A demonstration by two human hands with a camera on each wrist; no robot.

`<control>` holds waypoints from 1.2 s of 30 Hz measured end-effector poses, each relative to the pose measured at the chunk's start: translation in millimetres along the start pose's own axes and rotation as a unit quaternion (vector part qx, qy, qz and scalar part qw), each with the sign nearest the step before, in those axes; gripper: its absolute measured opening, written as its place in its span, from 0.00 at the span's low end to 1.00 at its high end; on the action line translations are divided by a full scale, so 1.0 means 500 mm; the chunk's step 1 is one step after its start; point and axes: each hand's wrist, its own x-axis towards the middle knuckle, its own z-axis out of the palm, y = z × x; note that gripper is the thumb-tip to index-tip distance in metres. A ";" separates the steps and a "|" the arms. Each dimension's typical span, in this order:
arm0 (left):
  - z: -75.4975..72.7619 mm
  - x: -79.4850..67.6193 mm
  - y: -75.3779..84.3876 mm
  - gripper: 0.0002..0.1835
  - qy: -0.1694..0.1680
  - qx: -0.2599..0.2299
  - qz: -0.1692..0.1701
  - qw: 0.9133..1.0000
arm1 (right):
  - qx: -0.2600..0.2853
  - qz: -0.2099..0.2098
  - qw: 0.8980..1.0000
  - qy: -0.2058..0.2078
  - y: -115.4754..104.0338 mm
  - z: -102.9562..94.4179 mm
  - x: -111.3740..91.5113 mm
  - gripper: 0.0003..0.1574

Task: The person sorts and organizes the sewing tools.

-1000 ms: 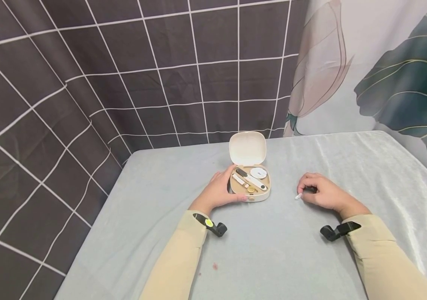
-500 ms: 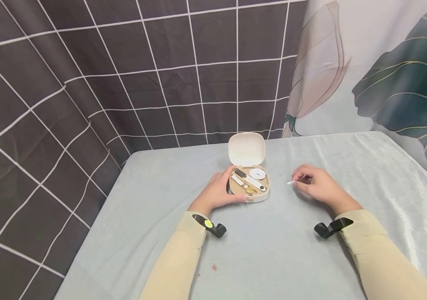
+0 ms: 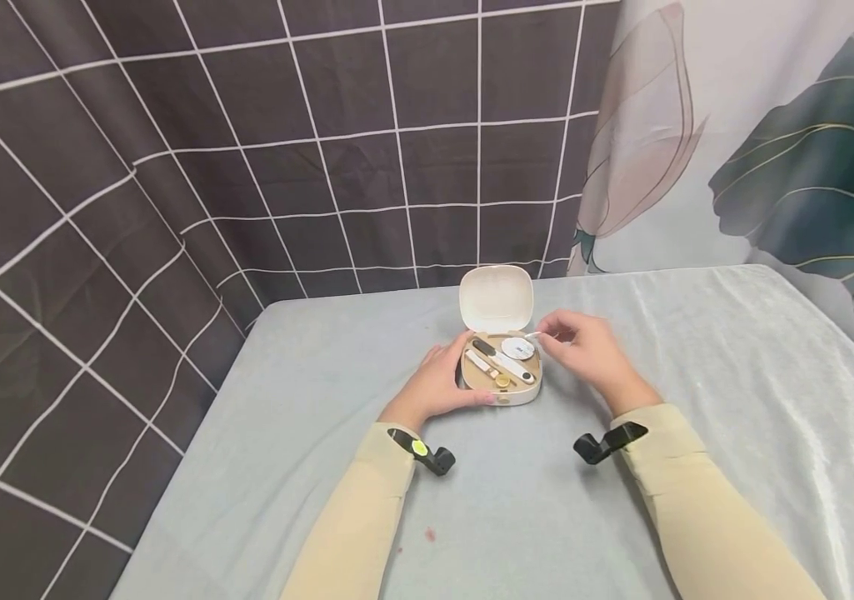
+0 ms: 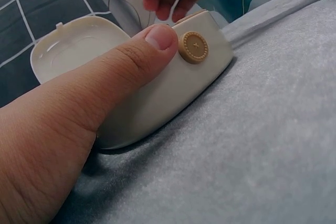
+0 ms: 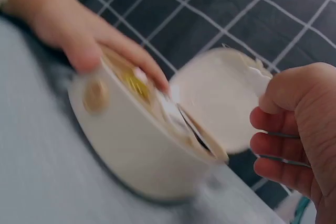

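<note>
A small cream case (image 3: 522, 397), fitted out like a sewing kit, stands on the cloth with its lid (image 3: 496, 298) raised. My left hand (image 3: 434, 382) grips its left side, the thumb along the front beside a tan button-shaped clasp (image 4: 193, 46). Inside lie a black-and-white stick-like tool (image 3: 503, 360), a slim white tool (image 3: 480, 364), a white disc (image 3: 518, 347) and a small yellow round piece (image 3: 501, 381). Over the case's back right edge, my right hand (image 3: 584, 348) pinches a small flat white piece (image 5: 257, 81) between thumb and forefinger; its kind is unclear.
A pale grey velvety cloth (image 3: 531, 517) covers the table, with a small reddish stain (image 3: 430, 534) near the front. A dark curtain with white grid lines (image 3: 352, 167) hangs behind and to the left. A leaf-patterned curtain (image 3: 771, 167) hangs at the right.
My right hand has moved left and away from me, from the cloth to the case's right edge, carrying the white piece. The left hand and the case have stayed put.
</note>
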 end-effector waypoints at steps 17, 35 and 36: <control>0.003 -0.002 0.002 0.61 -0.002 0.002 -0.010 1.000 | -0.015 -0.008 0.999 0.039 -0.059 0.082 -0.001 0.03; -0.004 -0.003 0.007 0.63 -0.011 0.015 -0.014 1.000 | -0.275 -0.198 0.939 0.057 -0.080 0.094 -0.006 0.03; -0.004 -0.002 0.008 0.63 -0.011 0.015 -0.012 1.000 | -0.287 -0.205 0.934 0.059 -0.080 0.096 -0.007 0.04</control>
